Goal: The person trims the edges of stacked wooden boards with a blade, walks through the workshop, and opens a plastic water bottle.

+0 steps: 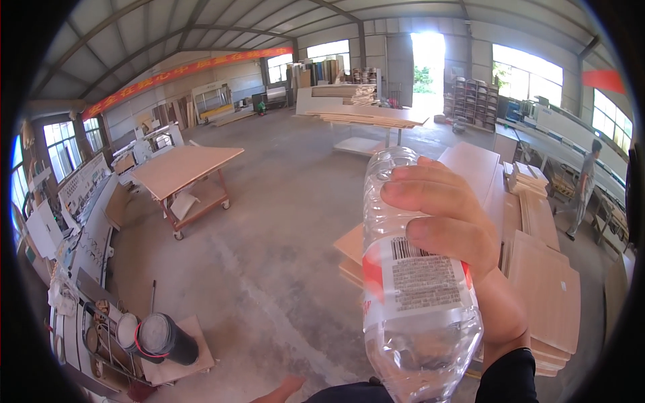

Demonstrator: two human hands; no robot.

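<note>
Close in front of me, my right hand (pixel 447 218) is wrapped round a clear plastic bottle (pixel 420 346) with a white and red label. The bottle is tipped up, its ribbed base at the top and its narrowing end toward the lower edge, where the neck is cut off. Whether any liquid is inside, I cannot make out. A dark sleeve covers my right forearm. Low in the view, a small piece of bare skin (pixel 282 389) shows, seemingly my left hand or forearm; its fingers cannot be made out.
Stacked wooden panels (pixel 541 295) stand at the right, and a wheeled cart (pixel 188 171) bears a board on the left. Farther back is a panel-laden table (pixel 366 117). Dark buckets (pixel 168 339) sit at the lower left. Another person (pixel 586 185) walks at the far right.
</note>
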